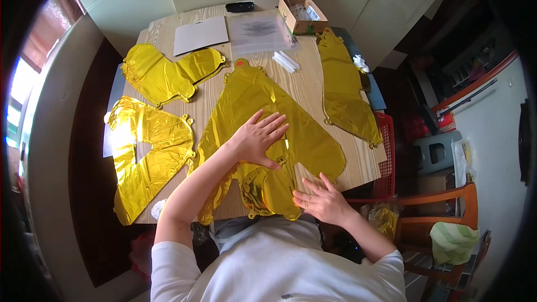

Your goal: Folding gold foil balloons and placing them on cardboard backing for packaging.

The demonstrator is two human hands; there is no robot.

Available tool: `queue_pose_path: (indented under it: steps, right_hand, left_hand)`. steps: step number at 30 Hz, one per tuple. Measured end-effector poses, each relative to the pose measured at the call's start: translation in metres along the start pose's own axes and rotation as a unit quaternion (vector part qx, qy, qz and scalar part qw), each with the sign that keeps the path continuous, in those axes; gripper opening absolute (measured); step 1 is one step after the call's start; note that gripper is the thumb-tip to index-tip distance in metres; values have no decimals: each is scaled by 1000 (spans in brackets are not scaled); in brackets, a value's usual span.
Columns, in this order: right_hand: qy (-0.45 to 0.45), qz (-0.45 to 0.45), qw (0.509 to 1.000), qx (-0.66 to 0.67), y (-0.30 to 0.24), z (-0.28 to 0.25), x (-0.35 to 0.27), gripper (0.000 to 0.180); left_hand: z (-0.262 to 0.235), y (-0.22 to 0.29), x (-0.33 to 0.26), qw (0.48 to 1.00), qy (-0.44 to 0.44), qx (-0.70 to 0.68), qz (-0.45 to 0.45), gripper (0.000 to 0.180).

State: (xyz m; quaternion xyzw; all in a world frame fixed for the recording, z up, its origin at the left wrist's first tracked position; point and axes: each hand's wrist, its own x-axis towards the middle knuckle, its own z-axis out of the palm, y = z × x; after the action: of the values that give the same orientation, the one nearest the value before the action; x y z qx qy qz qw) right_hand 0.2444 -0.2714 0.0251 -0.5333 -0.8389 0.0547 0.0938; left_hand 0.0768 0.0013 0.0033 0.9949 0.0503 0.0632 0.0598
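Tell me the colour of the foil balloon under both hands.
Shiny gold, seen in the head view: the foil balloon lies flat on the wooden table.

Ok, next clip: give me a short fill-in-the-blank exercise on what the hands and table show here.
1. The left hand lies flat on a deflated foil balloon coloured ____.
2. The right hand rests at the table edge nearest the ____.
3. The open cardboard box sits at the table's ____ end.
4. The chair beside the table is ____.

Missing words: gold; person; far; orange
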Motion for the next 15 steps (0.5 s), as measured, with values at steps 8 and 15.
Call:
queue_pose_path:
  steps: [8,15]
  right_hand:
    - [69,-5,989,133,17,5,-7,35]
    - [49,91,995,-4,58,13,43,56]
  left_hand:
    - [0,-1,0,1000,-6,18,-2,115]
    - [-2,3,0,1000,-3,5,-4,114]
